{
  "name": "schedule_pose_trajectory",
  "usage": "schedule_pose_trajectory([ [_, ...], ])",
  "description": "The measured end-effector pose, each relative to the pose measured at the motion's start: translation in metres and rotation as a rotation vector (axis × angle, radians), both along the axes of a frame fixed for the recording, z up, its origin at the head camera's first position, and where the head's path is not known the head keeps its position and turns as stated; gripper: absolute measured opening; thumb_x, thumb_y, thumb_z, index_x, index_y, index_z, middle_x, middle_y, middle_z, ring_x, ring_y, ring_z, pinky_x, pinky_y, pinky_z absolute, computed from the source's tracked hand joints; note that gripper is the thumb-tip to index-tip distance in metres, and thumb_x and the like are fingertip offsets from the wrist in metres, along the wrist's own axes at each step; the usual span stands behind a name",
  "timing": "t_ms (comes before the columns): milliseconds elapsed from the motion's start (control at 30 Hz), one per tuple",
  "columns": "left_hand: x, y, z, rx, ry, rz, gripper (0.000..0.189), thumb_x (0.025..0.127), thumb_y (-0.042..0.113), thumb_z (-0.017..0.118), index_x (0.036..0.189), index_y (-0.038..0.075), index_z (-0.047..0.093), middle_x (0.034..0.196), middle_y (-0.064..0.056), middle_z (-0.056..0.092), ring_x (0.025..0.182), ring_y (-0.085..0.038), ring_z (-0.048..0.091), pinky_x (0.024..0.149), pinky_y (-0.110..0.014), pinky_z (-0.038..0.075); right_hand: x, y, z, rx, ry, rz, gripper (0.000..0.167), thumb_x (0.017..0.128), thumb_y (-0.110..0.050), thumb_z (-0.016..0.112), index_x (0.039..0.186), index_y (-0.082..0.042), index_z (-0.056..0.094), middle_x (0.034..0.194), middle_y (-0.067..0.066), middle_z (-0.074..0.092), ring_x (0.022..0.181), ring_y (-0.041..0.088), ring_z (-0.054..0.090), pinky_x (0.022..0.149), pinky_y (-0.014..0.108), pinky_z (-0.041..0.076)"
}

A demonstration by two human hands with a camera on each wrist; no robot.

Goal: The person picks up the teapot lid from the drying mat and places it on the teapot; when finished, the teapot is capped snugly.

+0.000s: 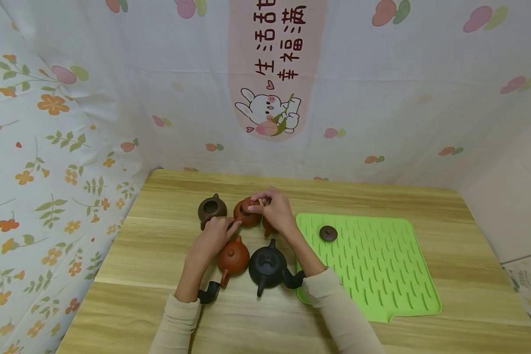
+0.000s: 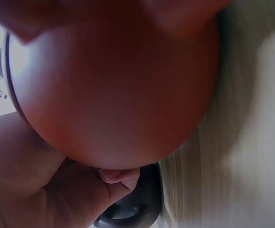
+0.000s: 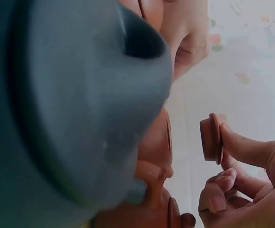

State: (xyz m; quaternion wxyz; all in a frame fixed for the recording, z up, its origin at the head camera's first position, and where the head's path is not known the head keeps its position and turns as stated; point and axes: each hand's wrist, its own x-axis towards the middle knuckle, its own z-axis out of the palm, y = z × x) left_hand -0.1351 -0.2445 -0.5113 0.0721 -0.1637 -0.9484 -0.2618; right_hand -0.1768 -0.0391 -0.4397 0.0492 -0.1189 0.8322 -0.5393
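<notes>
My right hand [image 1: 278, 210] pinches a small reddish-brown teapot lid [image 3: 212, 138] between thumb and fingers, tilted on edge above an uncovered reddish teapot [image 1: 242, 219]. The dark opening of that teapot shows in the head view. At its near left side, my left hand [image 1: 210, 237] grips it with thumb and finger; the fingertips are partly hidden. A lidded orange-red teapot [image 1: 233, 257] stands just below the left hand, and its round body [image 2: 123, 104] fills much of the left wrist view. Another reddish teapot [image 1: 267, 227] is mostly hidden by the right hand.
A dark brown teapot [image 1: 212, 207] without a lid stands at the left. In front, a black teapot [image 1: 267, 268] sits near the right forearm, and looms close in the right wrist view. A dark brown lid [image 1: 328, 233] lies on a green ridged mat [image 1: 371, 265] at right.
</notes>
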Motion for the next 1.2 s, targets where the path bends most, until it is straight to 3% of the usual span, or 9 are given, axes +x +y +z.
schedule_pose_trajectory([
  [100,-0.006,-0.004,-0.015,-0.001,-0.006,0.010,0.032,0.109,0.018,0.070,0.081,0.003,0.072,0.063,-0.004,0.058,0.060,-0.024,0.064,0.059,-0.039,0.051,-0.001,-0.004,0.000,0.011,-0.016,-0.012,0.016,0.092,-0.006,0.088,0.106,0.000,0.083,0.091,0.006,0.054,0.076,0.016,0.044,0.071,0.030,0.039],
  [200,-0.008,-0.006,-0.022,0.021,0.009,0.004,0.035,0.109,0.021,0.070,0.078,0.005,0.070,0.063,-0.002,0.058,0.060,-0.022,0.063,0.058,-0.037,0.050,-0.002,-0.007,-0.001,0.031,-0.016,-0.022,0.015,0.092,-0.007,0.089,0.104,-0.001,0.083,0.094,0.008,0.058,0.079,0.018,0.048,0.073,0.031,0.043],
  [267,-0.008,-0.006,-0.023,0.036,0.015,-0.002,0.036,0.110,0.021,0.069,0.077,0.006,0.069,0.062,-0.001,0.057,0.059,-0.020,0.062,0.058,-0.036,0.049,-0.002,-0.009,-0.002,0.062,-0.001,-0.034,0.014,0.092,-0.010,0.090,0.103,-0.003,0.083,0.095,0.009,0.060,0.081,0.023,0.053,0.076,0.035,0.045],
  [333,-0.008,-0.006,-0.023,0.037,0.012,-0.008,0.037,0.110,0.021,0.069,0.076,0.007,0.068,0.062,0.000,0.055,0.058,-0.018,0.060,0.057,-0.034,0.048,-0.003,-0.010,-0.003,0.111,0.029,-0.049,0.015,0.091,-0.013,0.091,0.102,-0.005,0.084,0.095,0.009,0.063,0.092,0.028,0.058,0.089,0.042,0.046],
  [467,-0.009,-0.006,-0.024,0.035,-0.016,-0.007,0.037,0.110,0.020,0.068,0.076,0.007,0.068,0.061,0.000,0.053,0.058,-0.017,0.058,0.058,-0.033,0.047,-0.003,-0.013,-0.004,0.198,0.079,-0.082,0.015,0.090,-0.018,0.092,0.100,-0.009,0.086,0.094,0.009,0.066,0.112,0.038,0.057,0.107,0.059,0.034],
  [800,-0.009,-0.007,-0.024,0.016,-0.002,0.010,0.034,0.110,0.022,0.070,0.080,0.005,0.072,0.063,-0.002,0.058,0.058,-0.022,0.063,0.056,-0.035,0.050,-0.005,-0.016,-0.008,0.224,0.069,-0.086,0.013,0.090,-0.016,0.092,0.097,-0.008,0.086,0.094,0.010,0.066,0.118,0.043,0.055,0.110,0.062,0.030],
  [933,-0.007,-0.006,-0.020,0.012,0.006,0.013,0.031,0.108,0.018,0.071,0.080,0.005,0.071,0.062,-0.002,0.057,0.057,-0.022,0.063,0.056,-0.035,0.049,-0.005,-0.016,-0.011,0.228,0.077,-0.078,0.012,0.090,-0.016,0.092,0.098,-0.008,0.087,0.097,0.012,0.068,0.123,0.045,0.055,0.114,0.066,0.030],
  [1167,0.004,0.001,0.008,0.004,0.022,-0.017,0.035,0.111,0.017,0.066,0.081,0.000,0.071,0.064,-0.008,0.059,0.059,-0.026,0.064,0.057,-0.041,0.050,-0.005,-0.015,-0.014,0.215,0.082,-0.067,0.011,0.090,-0.013,0.091,0.098,-0.008,0.087,0.101,0.013,0.071,0.132,0.050,0.054,0.119,0.071,0.028],
  [1200,0.003,0.000,0.007,0.001,0.026,-0.021,0.036,0.112,0.018,0.064,0.081,0.000,0.071,0.064,-0.009,0.060,0.059,-0.027,0.064,0.057,-0.042,0.050,-0.005,-0.016,-0.014,0.216,0.083,-0.066,0.011,0.090,-0.013,0.091,0.098,-0.008,0.087,0.102,0.013,0.071,0.132,0.050,0.054,0.119,0.072,0.028],
])
